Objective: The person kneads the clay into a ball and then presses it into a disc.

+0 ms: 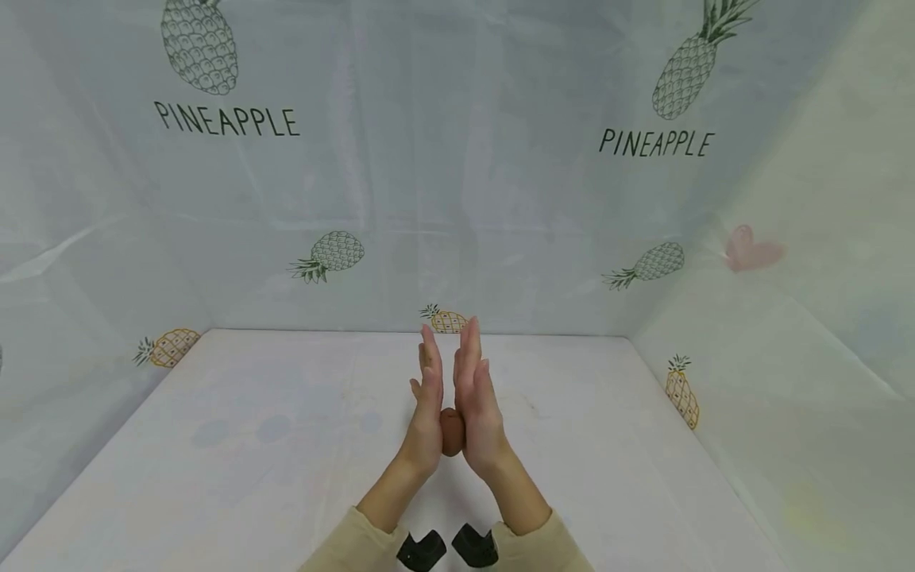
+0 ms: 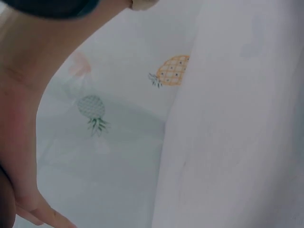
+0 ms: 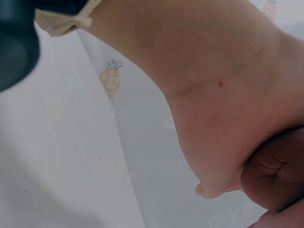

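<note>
A brown lump of clay (image 1: pixel 452 432) sits between my two palms, above the white tabletop. My left hand (image 1: pixel 427 417) presses it from one side, fingers straight and pointing forward. From the other side my right hand (image 1: pixel 479 413) lies flat against it, its fingers also extended. The fingertips of the two hands stand apart, with a narrow gap between them. In the right wrist view the clay (image 3: pixel 275 173) looks rounded, with creases in its surface. Only a dark edge of the clay (image 2: pixel 5 204) shows at the lower left of the left wrist view.
The white tabletop (image 1: pixel 286 461) spreads out on both sides of the hands. A pale sheet (image 1: pixel 457 183) printed with pineapples hangs behind it and along both sides. Black wrist devices (image 1: pixel 422 550) stick out from the beige sleeves (image 1: pixel 539 548) at the bottom.
</note>
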